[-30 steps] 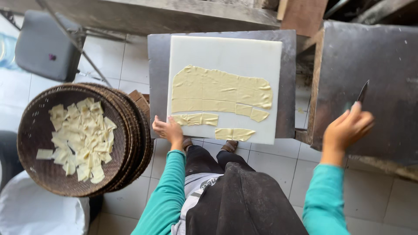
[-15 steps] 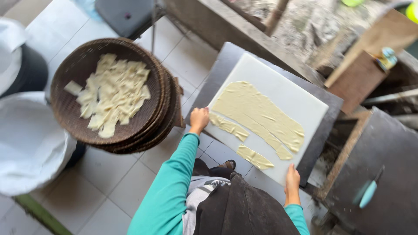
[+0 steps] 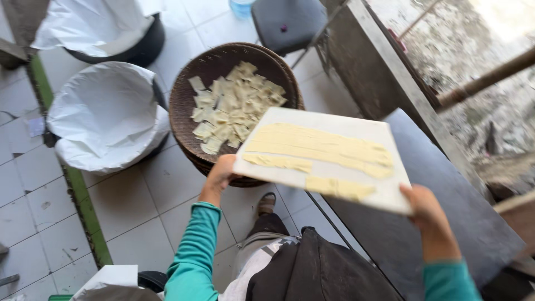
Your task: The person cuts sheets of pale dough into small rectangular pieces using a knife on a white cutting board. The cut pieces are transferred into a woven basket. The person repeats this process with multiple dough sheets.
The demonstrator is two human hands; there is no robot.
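1. I've got the white cutting board [image 3: 329,153] lifted off the dark metal table [image 3: 446,212], one hand on each of the two near corners. My left hand [image 3: 220,174] has its fingers wrapped on the near-left corner, and my right hand [image 3: 426,209] is clamped on the near-right edge.
2. The board's long axis runs left to right between my hands, and the flat dough strips [image 3: 320,147] on it lie along that same line.
3. Key relation: the board's left end hangs over the rim of the woven basket [image 3: 184,103], which already holds cut dough squares [image 3: 234,106]. So the basket is on my left hand's side, past its fingers, lower than the board.
4. The right hand is well away from the basket, over the table.
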